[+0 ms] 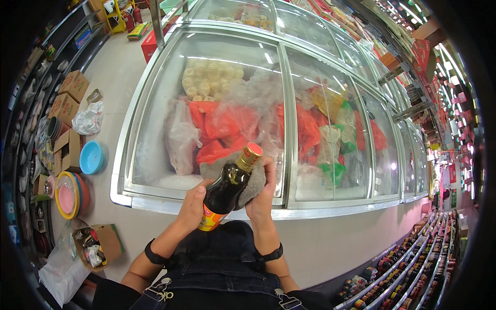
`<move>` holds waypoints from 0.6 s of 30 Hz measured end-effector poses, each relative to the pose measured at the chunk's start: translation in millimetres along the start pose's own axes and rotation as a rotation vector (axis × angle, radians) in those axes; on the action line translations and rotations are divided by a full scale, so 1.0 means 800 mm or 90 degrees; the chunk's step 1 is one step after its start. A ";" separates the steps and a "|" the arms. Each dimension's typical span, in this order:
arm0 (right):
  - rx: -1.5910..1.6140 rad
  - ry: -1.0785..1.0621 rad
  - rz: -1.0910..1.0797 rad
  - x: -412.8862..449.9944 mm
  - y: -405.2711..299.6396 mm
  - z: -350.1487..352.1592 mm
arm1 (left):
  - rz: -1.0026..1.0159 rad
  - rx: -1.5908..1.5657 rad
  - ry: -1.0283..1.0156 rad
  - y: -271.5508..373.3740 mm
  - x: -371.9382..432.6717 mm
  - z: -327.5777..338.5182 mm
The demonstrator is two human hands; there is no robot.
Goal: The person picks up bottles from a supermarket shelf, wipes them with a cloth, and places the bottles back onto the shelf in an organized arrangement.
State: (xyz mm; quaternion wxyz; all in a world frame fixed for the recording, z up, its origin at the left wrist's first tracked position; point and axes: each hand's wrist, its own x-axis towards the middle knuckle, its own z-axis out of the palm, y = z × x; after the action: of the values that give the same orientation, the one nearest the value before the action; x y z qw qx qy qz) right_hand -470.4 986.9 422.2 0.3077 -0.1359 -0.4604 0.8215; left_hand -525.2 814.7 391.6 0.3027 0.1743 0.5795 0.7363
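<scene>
A dark glass sauce bottle (221, 188) with a red and gold cap and an orange-yellow label is tilted in front of my chest, its cap pointing away from me and to the right. My left hand (192, 203) grips the bottle's body from the left side. A grey cloth (254, 186) is held in my right hand (264, 192) against the bottle's right side, near the shoulder. Part of the cloth also shows behind the bottle, to the left of its neck. Both hands are above the near edge of a glass-topped chest freezer (212, 205).
Under the freezer's sliding glass lids lie red plastic bags (228, 122) and frozen goods. On the floor at left are a blue basin (91, 157), stacked basins (66, 195) and cardboard boxes (104, 244). Shelves of bottles (391, 267) run along the lower right.
</scene>
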 end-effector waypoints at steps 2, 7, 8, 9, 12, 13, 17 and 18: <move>-0.034 -0.018 0.105 -0.003 0.004 -0.007 | -0.037 -0.018 -0.059 -0.018 0.000 -0.013; -0.055 0.012 0.168 -0.011 -0.034 0.011 | -0.061 0.033 -0.051 -0.003 0.001 -0.002; -0.046 -0.012 0.183 -0.016 -0.036 0.006 | -0.061 0.083 -0.042 0.001 0.001 0.002; -0.046 -0.010 0.183 -0.018 -0.035 0.006 | -0.062 0.084 -0.043 -0.003 0.001 0.002; -0.083 0.002 0.146 -0.017 -0.021 0.004 | 0.030 0.175 -0.023 -0.013 0.002 0.001; -0.084 0.005 0.143 -0.011 -0.022 -0.001 | 0.011 0.185 -0.027 -0.010 0.001 0.002; 0.081 -0.103 0.213 0.012 -0.041 0.003 | -0.193 -0.054 -0.117 -0.025 -0.008 -0.012; 0.102 -0.157 0.201 0.015 -0.041 0.002 | -0.270 -0.133 -0.157 -0.014 -0.005 -0.005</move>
State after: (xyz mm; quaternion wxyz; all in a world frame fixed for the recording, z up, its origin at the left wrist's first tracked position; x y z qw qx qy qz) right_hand -467.6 1005.9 451.5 0.1259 -0.0797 -0.4007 0.9040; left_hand -522.1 810.8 380.3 0.5353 0.1052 0.4823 0.6854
